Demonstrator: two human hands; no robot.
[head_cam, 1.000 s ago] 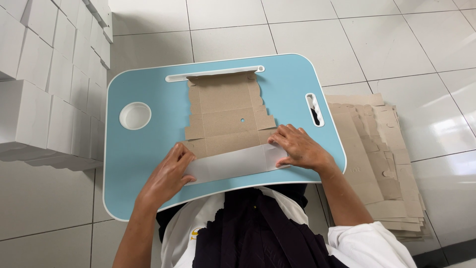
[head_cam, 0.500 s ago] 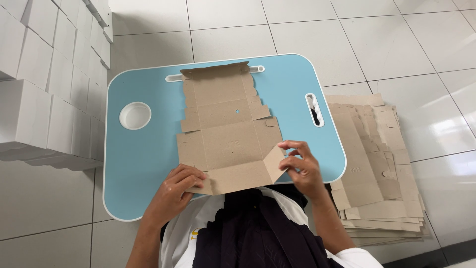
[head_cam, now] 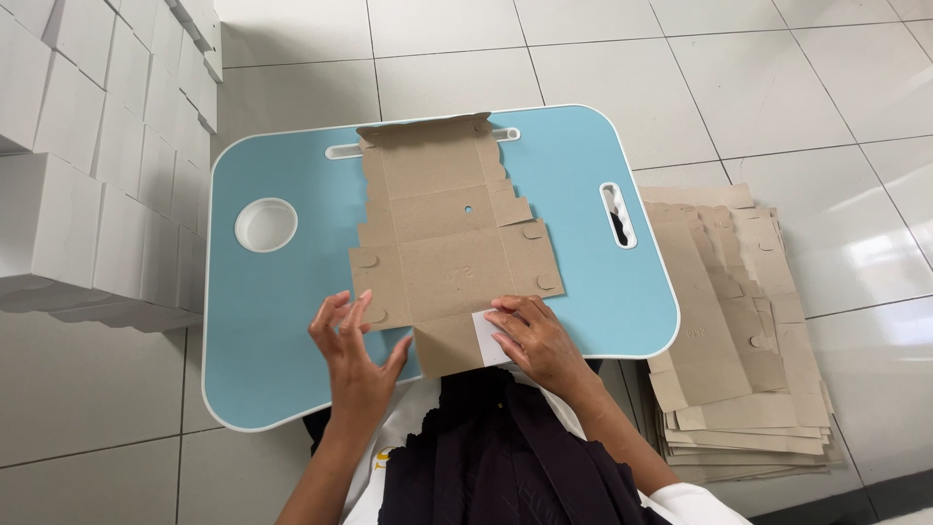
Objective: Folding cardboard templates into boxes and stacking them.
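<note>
A flat brown die-cut cardboard box blank (head_cam: pixel 442 228) lies spread out on a light blue lap tray table (head_cam: pixel 282 321). Its nearest flap hangs over the tray's front edge. My right hand (head_cam: pixel 535 340) presses a small side flap folded inward at the blank's near right corner, showing its white underside (head_cam: pixel 486 335). My left hand (head_cam: pixel 352 355) rests with fingers spread at the blank's near left edge, touching the cardboard.
A stack of flat brown box blanks (head_cam: pixel 739 331) lies on the tiled floor to the right. Piles of assembled white boxes (head_cam: pixel 97 156) stand at the left. The tray has a round cup recess (head_cam: pixel 265 225) and a handle slot (head_cam: pixel 616 214).
The near panel that was folded up and held by both hands has been laid back flat. Now only a small right flap is folded inward under my right hand.
</note>
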